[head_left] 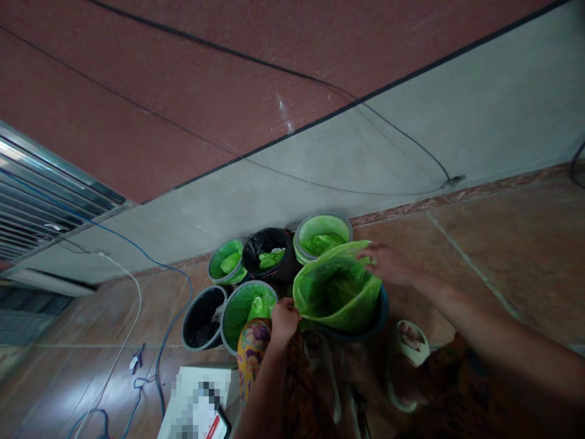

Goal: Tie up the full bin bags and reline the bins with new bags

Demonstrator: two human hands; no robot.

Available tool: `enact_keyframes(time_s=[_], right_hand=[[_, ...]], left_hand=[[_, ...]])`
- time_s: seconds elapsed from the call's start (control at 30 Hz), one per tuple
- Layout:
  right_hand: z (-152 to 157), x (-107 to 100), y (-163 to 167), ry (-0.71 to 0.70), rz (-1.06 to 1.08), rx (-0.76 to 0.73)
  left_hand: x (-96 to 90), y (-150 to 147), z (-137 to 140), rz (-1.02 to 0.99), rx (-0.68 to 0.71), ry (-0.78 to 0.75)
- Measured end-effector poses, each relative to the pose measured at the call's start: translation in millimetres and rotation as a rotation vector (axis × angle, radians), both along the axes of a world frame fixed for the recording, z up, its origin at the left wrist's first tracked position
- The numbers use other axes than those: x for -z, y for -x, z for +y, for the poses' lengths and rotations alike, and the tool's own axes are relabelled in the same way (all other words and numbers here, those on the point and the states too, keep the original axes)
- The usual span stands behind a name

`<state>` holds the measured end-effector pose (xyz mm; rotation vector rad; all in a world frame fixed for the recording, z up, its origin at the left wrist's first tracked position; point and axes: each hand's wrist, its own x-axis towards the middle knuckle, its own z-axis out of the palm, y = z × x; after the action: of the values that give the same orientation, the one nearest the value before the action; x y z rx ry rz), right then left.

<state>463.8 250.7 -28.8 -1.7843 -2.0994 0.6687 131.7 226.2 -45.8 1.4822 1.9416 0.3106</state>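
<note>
My left hand (pixel 285 319) is closed on the near left edge of a green plastic bag (pixel 336 286). On the opposite side, my right hand (pixel 384 262) pinches the bag's upper right edge. Between them the bag's mouth is spread wide, its body hanging inside a dark blue bin (pixel 382 317) whose rim shows at the right and bottom. Folds deep inside the bag are in shadow. Right beside my left hand stands a grey-rimmed bin (pixel 225 323) lined with green plastic.
More lined bins stand close by: a black-lined bin (pixel 250 249), a green-lined bin (pixel 298 251) by the wall, and a dark bin (pixel 188 332). A white box (pixel 183 390) lies at lower left. Blue cable (pixel 159 360) crosses the tiled floor. My sandalled foot (pixel 414 338) is near the bin.
</note>
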Motion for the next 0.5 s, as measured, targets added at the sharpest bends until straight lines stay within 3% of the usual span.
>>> enact_keyframes(time_s=[0.07, 0.13, 0.3, 0.37, 0.5], right_hand=[[-15.7, 12.1, 18.0, -0.006, 0.058, -0.244], [-30.8, 33.5, 32.5, 0.003, 0.045, -0.329], [-35.1, 85.0, 40.8, 0.028, 0.170, -0.129], [-28.1, 89.1, 40.0, 0.019, 0.194, -0.102], [-27.8, 75.9, 46.5, -0.087, 0.150, -0.176]], left_hand=[[0.3, 0.1, 0.4, 0.013, 0.009, 0.008], [-2.0, -1.1, -0.6, 0.041, 0.031, 0.018], [-18.7, -18.7, 2.7, 0.272, 0.097, -0.025], [-26.6, -33.6, 15.4, 0.357, 0.110, -0.115], [-32.8, -68.5, 64.7, 0.396, 0.223, -0.276]])
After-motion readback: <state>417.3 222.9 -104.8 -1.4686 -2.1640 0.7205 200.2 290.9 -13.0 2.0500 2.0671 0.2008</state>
